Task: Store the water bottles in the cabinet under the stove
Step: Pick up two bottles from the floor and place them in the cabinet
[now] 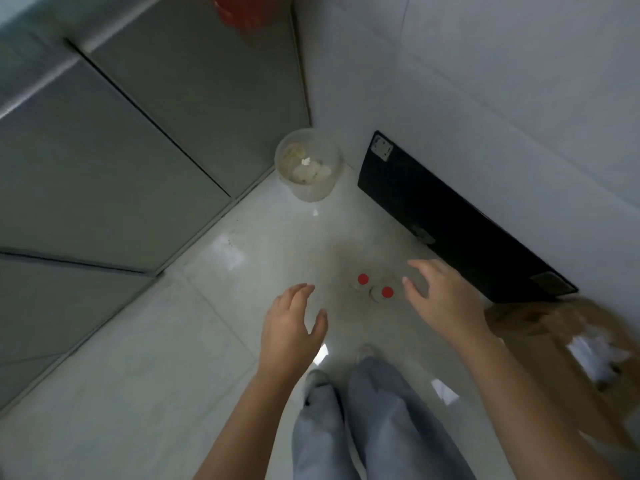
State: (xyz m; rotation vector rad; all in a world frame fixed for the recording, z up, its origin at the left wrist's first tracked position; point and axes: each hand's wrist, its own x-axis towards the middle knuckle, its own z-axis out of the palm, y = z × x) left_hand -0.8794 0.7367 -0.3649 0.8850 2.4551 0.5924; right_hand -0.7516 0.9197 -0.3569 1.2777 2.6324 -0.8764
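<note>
Water bottles, two of them with red caps, stand upright on the pale tiled floor (138,341) at lower centre of the frame, seen from above: one (362,280) slightly up and left, the other (385,292) just beside it to the right.

Grey cabinet doors (104,168) fill the left and upper left of the frame, all closed. Lower centre-left, the left hand (292,330) hangs above the floor with its fingers (300,295) spread loosely and the thumb apart, holding nothing; the bottles lie to the right of its fingertips, near but clear of them. At upper centre a clear plastic bin (309,164) with scraps inside sits in the corner.

Right of the bottles, the right hand (446,299) is also wide open and empty, fingers (412,289) curved toward the nearer cap and just short of it. Both bottles sit between the two hands. Behind it a black panel (450,216) leans against the white wall (502,81). A brown cardboard box (554,341) lies at the lower right edge. Grey trouser legs (381,427) show at bottom centre.
</note>
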